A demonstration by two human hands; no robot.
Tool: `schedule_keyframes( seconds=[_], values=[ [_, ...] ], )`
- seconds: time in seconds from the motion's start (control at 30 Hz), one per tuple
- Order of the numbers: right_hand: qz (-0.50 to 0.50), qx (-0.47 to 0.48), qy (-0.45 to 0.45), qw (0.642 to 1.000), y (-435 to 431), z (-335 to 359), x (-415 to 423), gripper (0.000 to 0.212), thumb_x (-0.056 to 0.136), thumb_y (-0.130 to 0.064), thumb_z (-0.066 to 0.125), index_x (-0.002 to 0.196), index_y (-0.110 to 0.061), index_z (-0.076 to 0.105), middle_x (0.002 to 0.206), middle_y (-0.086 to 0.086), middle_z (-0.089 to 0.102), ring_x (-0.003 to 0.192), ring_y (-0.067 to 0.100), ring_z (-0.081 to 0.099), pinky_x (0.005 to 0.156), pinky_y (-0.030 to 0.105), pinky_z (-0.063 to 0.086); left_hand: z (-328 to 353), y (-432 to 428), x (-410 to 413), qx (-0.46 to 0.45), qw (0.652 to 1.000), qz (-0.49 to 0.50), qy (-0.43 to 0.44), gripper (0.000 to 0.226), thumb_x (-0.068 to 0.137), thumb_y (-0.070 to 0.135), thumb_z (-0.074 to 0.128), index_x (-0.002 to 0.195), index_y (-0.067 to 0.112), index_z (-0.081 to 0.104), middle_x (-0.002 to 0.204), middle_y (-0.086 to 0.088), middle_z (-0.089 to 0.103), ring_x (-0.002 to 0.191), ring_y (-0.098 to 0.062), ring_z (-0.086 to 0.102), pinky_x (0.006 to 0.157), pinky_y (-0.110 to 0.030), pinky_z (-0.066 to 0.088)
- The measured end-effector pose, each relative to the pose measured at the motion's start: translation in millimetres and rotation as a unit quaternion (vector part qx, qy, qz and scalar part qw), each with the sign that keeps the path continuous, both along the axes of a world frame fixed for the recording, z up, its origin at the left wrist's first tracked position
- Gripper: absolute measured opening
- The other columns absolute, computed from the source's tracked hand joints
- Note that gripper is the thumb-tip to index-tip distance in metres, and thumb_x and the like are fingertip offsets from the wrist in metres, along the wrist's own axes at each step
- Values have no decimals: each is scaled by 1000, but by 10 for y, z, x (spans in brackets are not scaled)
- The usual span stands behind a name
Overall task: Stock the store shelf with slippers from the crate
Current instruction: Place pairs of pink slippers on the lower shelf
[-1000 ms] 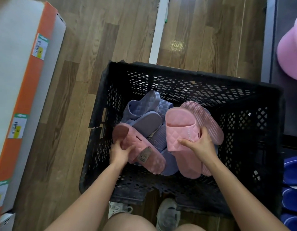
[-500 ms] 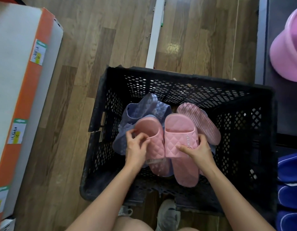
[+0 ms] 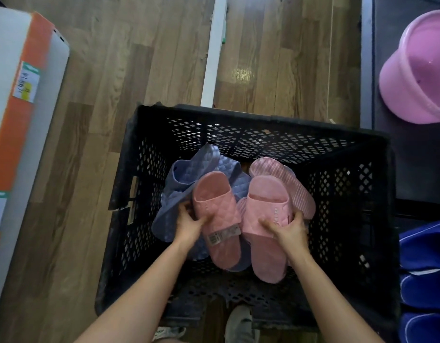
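- Gripping one slipper each: the left hand (image 3: 189, 226) had its fingers curled round the outer edge of a pink quilted-strap foam slipper (image 3: 214, 201), with the thumb lying over the strap.
- The right hand (image 3: 289, 229) pinched the strap of a second pink foam slipper (image 3: 265, 211), thumb on top and fingers wrapped round the far side.
- Both held slippers sat side by side, toes away from the person, low inside the black perforated plastic crate (image 3: 263, 120) and not yet lifted clear of its rim.
- A paper price tag (image 3: 222, 235) hung off the left slipper's strap.
- Under and behind them were a pink slipper turned ribbed sole up (image 3: 288, 179) and a pile of lavender quilted slippers (image 3: 189, 174).
- Count: three pink for sure, with a possible fourth edge under the right one. Lavender numbered at least two, but the overlap hid the exact number.
- The white store shelf with an orange edge (image 3: 13, 134) stood to the left of the crate, with two price labels in view.
- Progress, as a judgement: one pink pair was in hand and ready to go to the shelf. The lavender ones and the spare pink were left to stock.
- Dark blue slippers (image 3: 424, 268) were racked at lower right, about three, cut off by the frame.
- One pink plastic basin (image 3: 416, 70) sat at upper right.
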State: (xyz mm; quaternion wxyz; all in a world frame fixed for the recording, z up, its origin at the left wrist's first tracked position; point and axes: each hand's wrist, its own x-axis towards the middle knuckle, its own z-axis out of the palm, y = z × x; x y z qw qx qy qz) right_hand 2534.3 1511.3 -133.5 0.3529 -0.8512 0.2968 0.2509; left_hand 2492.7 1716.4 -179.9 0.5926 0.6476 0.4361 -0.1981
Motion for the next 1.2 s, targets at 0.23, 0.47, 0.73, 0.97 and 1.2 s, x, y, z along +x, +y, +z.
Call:
schedule_keyframes(
  seconds=[0.23, 0.47, 0.73, 0.97, 1.2],
  values=[
    [2, 30, -2, 1000, -11, 205, -28, 73, 68, -23, 81, 124, -6, 38, 116, 10, 52, 109, 29, 53, 91, 41, 47, 210, -156, 30, -15, 999, 37, 25, 56, 75, 16, 74, 121, 1, 47, 114, -9, 56, 97, -19, 54, 77, -27, 42],
    [13, 49, -24, 998, -76, 935, -95, 60, 73, -17, 77, 118, -7, 39, 108, 7, 51, 95, 23, 53, 84, 38, 46, 963, 31, -22, -2, 997, 29, -67, 39, 75, 18, 75, 107, 10, 55, 110, -6, 63, 102, -21, 60, 80, -27, 51],
    [19, 79, -65, 995, -137, 2339, -214, 65, 74, -22, 77, 122, -11, 36, 115, 3, 48, 104, 22, 51, 89, 43, 49, 2559, 164, -164, 18, 993, -58, -104, 36, 73, 23, 76, 102, 15, 55, 99, -4, 64, 91, -20, 62, 73, -31, 54],
    [13, 102, -113, 988, -348, 3786, -406, 59, 76, -24, 75, 119, -14, 37, 109, -2, 45, 96, 17, 48, 74, 29, 39, 4083, 126, -233, 53, 984, -90, -143, 35, 72, 25, 76, 97, 15, 54, 95, -2, 65, 86, -19, 64, 67, -30, 54],
    [-20, 99, -168, 981, -629, 4765, -664, 57, 75, -27, 76, 115, -19, 37, 108, -3, 48, 92, 14, 52, 62, 20, 42, 5112, 6, -108, 80, 966, -150, -194, 30, 71, 23, 77, 86, 27, 51, 89, 5, 62, 82, -13, 62, 61, -24, 50]
  ],
)
